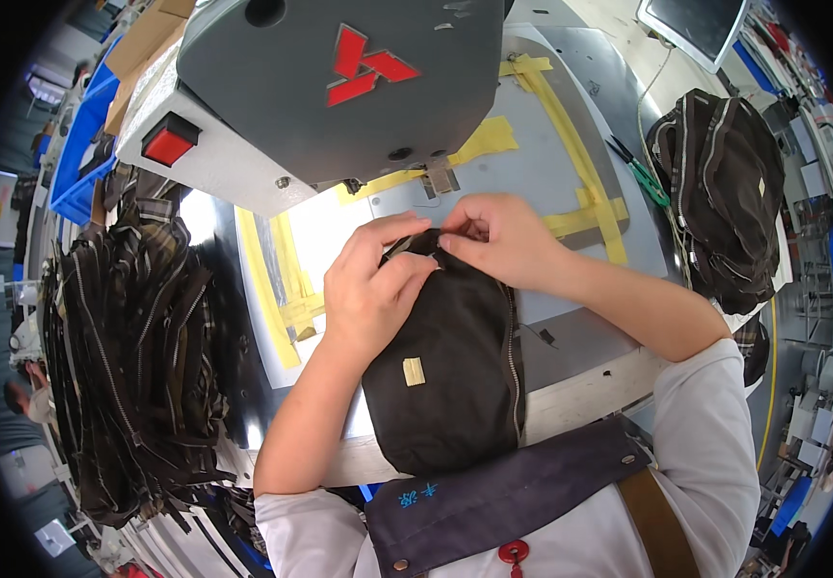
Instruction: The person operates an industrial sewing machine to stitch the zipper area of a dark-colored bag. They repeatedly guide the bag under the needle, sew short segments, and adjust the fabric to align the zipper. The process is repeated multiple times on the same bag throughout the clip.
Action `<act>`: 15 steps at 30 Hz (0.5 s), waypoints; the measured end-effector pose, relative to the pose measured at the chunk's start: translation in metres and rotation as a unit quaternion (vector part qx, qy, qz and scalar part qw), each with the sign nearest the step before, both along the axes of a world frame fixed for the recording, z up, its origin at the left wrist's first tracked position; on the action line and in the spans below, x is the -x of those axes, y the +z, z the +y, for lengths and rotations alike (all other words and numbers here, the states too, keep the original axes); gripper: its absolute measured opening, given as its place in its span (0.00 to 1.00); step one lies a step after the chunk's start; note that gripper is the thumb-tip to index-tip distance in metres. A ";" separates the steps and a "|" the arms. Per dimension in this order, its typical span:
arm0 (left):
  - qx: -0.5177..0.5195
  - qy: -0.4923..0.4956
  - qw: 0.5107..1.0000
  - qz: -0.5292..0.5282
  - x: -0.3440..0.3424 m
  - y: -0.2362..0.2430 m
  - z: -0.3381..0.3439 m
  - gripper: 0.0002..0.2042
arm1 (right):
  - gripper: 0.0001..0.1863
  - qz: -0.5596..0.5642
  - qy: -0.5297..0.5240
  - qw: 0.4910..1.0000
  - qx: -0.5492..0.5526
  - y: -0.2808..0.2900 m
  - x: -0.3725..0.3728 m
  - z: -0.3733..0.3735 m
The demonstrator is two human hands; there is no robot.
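A black fabric bag piece [445, 337] hangs over the near edge of the worktable, a zipper along its right side and a small yellow tape patch on its front. At its top edge, my left hand [373, 279] grips the fabric between thumb and fingers. Close beside it, my right hand [503, 241] pinches the same edge with curled fingers. Just beyond my hands is the presser foot [440, 177] of a large grey sewing machine [339, 96]. The exact fold under my fingertips is partly hidden.
Dark zippered fabric pieces [137, 337] are heaped at the left, below a blue bin [79, 183]. Black zippered bags [725, 193] are stacked at the right, near green-handled scissors [643, 175]. Yellow tape [580, 144] frames the machine bed. A screen [696, 24] stands at the far right.
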State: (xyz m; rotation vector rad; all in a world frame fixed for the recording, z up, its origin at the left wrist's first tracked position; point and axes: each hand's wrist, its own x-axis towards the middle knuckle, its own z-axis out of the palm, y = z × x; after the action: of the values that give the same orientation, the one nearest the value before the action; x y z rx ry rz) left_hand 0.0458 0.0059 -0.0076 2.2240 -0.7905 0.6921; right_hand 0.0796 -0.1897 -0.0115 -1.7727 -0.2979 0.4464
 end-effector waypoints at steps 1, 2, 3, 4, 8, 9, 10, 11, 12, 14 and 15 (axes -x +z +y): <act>0.040 0.010 0.996 0.074 0.000 0.002 -0.001 0.08 | 0.07 -0.021 0.014 1.000 -0.002 0.000 0.001 -0.001; 0.080 0.021 0.986 0.148 0.000 0.004 -0.003 0.08 | 0.06 -0.043 0.029 0.999 -0.004 -0.001 0.002 -0.001; 0.119 0.031 0.967 0.221 0.000 0.005 -0.003 0.07 | 0.05 -0.064 0.043 0.997 -0.006 -0.002 0.003 -0.002; 0.138 0.027 0.949 0.284 -0.001 0.005 -0.002 0.07 | 0.05 -0.072 0.048 0.996 -0.008 -0.002 0.003 -0.003; 0.143 0.028 0.884 0.445 -0.006 0.007 0.007 0.07 | 0.07 -0.108 0.057 0.992 0.011 0.006 0.002 -0.003; 0.128 0.032 0.876 0.464 -0.006 0.008 0.008 0.07 | 0.08 -0.118 0.058 0.991 0.023 0.009 0.002 -0.003; 0.114 0.048 0.892 0.435 -0.003 0.010 0.005 0.07 | 0.08 -0.112 0.055 0.992 0.027 0.009 0.002 -0.001; 0.100 0.064 0.906 0.405 0.002 0.012 0.000 0.08 | 0.09 -0.106 0.052 0.993 0.031 0.009 0.001 0.001; 0.086 0.080 0.919 0.375 0.004 0.012 -0.002 0.08 | 0.09 -0.100 0.049 0.993 0.035 0.009 -0.001 0.002; 0.097 0.089 0.909 0.396 0.004 0.011 -0.002 0.08 | 0.08 -0.147 0.061 0.986 0.057 0.006 -0.002 0.001; 0.102 0.094 0.903 0.406 0.003 0.010 -0.002 0.08 | 0.07 -0.170 0.067 0.981 0.068 0.005 -0.003 0.000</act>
State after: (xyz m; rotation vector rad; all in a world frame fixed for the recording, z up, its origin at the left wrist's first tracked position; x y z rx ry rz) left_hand 0.0429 0.0043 0.0027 2.1197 -0.0749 -0.1074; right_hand 0.0822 -0.1893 -0.0067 -1.9688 -0.6433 0.2609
